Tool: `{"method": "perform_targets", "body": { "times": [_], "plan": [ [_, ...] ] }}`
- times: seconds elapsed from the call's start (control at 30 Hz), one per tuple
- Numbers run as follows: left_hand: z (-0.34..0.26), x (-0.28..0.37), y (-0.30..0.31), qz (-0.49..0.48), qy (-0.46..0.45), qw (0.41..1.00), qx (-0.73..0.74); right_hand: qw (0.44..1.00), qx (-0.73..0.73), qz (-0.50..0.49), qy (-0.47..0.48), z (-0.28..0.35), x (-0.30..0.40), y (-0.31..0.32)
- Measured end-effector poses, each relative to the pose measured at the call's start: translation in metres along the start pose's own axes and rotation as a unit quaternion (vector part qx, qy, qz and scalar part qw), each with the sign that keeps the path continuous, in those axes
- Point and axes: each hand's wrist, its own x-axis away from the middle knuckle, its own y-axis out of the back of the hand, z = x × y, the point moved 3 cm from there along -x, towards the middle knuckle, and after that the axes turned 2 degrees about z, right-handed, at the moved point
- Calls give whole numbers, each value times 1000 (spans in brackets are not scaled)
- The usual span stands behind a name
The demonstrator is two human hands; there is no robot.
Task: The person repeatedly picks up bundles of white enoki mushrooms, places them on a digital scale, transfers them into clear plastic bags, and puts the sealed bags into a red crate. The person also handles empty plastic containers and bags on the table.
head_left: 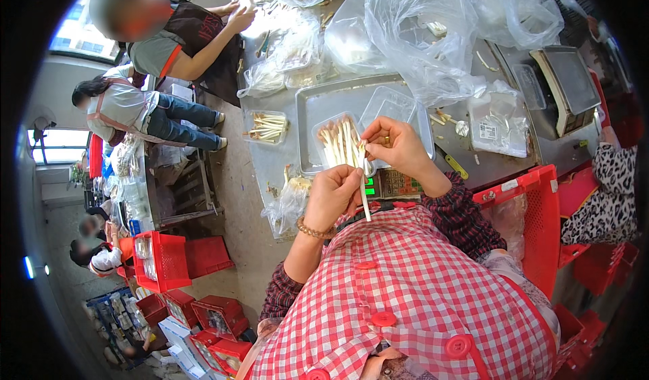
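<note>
My left hand (335, 190), with a beaded bracelet at its wrist, pinches one long white stalk (365, 200) near its middle. The fingertips of my right hand (398, 142), which wears a ring, hold the upper end of that same stalk. Just beyond both hands, a clear plastic box (317, 149) holds several white stalks (340, 139) with brownish tips. This box rests in a shallow metal tray (324, 93), beside an empty clear container (388, 106). Partly hidden by my hands is a digital scale's keypad (398, 181), with lit green displays.
A filled box of stalks (266, 127) stands left of the tray. Large clear plastic bags (405, 30) cover the far table. To the right lie a yellow-handled knife (453, 164), packaged film (498, 121) and another scale (568, 83). A red crate (540, 228) stands by my right side. Co-workers (203, 40) stand at left.
</note>
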Motion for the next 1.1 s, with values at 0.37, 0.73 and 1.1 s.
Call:
{"method": "perform_targets", "body": {
  "times": [0.37, 0.73, 1.1],
  "plan": [
    [3, 0, 2, -18, 0, 1000, 1, 994, -89, 38, -47, 5, 1, 2],
    [1, 1, 0, -37, -8, 998, -45, 995, -93, 20, -30, 3, 1, -2],
    [6, -3, -2, -29, -17, 999, -22, 994, -104, 18, -26, -2, 5, 2]
  ]
}}
